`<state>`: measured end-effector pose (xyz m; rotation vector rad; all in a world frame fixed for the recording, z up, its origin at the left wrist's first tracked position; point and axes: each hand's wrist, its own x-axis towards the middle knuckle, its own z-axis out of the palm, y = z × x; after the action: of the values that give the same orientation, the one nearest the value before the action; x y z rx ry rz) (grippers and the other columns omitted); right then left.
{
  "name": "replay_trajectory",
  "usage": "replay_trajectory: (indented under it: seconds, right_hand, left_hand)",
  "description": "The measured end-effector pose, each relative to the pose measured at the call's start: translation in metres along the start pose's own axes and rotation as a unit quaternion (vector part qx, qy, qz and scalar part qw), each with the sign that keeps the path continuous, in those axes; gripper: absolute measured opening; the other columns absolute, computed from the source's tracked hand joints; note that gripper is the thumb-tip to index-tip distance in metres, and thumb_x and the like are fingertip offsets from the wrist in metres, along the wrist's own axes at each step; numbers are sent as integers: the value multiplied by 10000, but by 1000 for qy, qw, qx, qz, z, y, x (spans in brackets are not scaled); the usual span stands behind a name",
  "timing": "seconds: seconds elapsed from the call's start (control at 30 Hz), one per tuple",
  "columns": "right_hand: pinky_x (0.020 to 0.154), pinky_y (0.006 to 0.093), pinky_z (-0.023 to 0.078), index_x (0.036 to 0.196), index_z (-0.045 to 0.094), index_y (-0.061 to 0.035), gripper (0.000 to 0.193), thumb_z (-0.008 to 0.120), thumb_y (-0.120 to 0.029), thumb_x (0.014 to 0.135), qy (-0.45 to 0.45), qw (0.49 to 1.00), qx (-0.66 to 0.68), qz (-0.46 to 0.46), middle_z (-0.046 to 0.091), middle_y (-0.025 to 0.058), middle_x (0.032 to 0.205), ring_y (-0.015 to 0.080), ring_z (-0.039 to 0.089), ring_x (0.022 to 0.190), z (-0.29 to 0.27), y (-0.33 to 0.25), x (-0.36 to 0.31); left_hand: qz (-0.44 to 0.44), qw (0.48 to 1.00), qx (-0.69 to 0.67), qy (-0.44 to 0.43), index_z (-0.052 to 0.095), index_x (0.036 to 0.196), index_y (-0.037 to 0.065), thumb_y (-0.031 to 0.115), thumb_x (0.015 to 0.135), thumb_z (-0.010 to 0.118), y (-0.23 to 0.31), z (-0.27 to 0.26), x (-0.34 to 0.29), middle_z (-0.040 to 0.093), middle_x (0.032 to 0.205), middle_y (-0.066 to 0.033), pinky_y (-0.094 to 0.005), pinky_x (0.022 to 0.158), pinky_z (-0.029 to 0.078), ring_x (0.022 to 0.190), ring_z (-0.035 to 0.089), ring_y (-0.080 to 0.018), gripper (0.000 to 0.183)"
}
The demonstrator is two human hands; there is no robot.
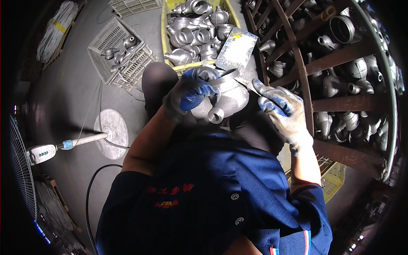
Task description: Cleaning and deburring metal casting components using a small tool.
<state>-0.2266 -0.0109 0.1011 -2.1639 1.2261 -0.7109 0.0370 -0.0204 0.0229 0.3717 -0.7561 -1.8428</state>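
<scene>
A grey, bulbous metal casting (pixel 233 101) with a wide round rim and a short side spout is held up above my lap. My gloved left hand (pixel 193 90) is closed on its left side, with the fingers near the rim. To the right, my gloved right hand (pixel 282 109) is closed around a thin, flat, pale tool (pixel 247 83), whose far end reaches the casting's rim. I cannot make out exactly what kind of tool it is. Both gloves are grey with blue coated areas.
Ahead stands a yellow crate (pixel 165 36) full of metal castings, with a pale board (pixel 238 49) at its corner. A grey crate (pixel 100 63) holds a few fittings. A brown metal rack (pixel 340 61) of castings rises at right. A fan (pixel 42 154) stands at left.
</scene>
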Motion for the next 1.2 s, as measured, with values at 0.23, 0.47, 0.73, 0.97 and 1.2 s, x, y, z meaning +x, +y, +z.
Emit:
replay_trajectory:
  seconds: [0.23, 0.47, 0.73, 0.97, 1.2]
  right_hand:
    - [735, 354, 499, 1002, 678, -35, 207, 652, -136, 823, -18, 999, 25, -34, 661, 147, 923, 310, 640, 820, 5, 4, 1]
    - [747, 364, 500, 970, 681, -41, 188, 650, -154, 822, -55, 998, -10, -4, 657, 145, 941, 317, 637, 848, -2, -5, 4]
    - [746, 374, 498, 980, 674, -52, 196, 635, -159, 821, -36, 999, 2, -28, 648, 143, 947, 324, 633, 858, -4, 4, 4]
    - [727, 404, 491, 988, 674, -105, 192, 649, -208, 828, -79, 996, -46, -7, 623, 127, 889, 331, 622, 835, -10, -7, 7]
    - [700, 405, 496, 993, 677, -113, 201, 655, -199, 813, -45, 997, -63, -25, 613, 117, 880, 334, 616, 793, -8, 1, 6]
  left_hand:
    - [56, 992, 117, -14, 527, 1102, -80, 119, 769, 611, -3, 1, 0, 615, 887, -168, -357, 662, 511, 775, 633, -255, 397]
    - [40, 995, 89, 19, 533, 1109, -91, 120, 755, 602, -4, 4, -1, 630, 871, -169, -341, 674, 521, 745, 638, -235, 418]
    - [79, 974, 208, -40, 551, 1131, -75, 145, 826, 553, -5, -13, -1, 585, 1037, -192, -403, 826, 477, 956, 579, -286, 377]
    - [115, 935, 324, -85, 588, 1115, -50, 98, 845, 581, -7, -24, -2, 595, 1130, -197, -467, 968, 429, 1122, 544, -344, 308]
    - [172, 929, 298, -134, 599, 1077, -47, 103, 819, 555, -13, -30, 11, 625, 964, -184, -328, 705, 520, 783, 648, -235, 301]
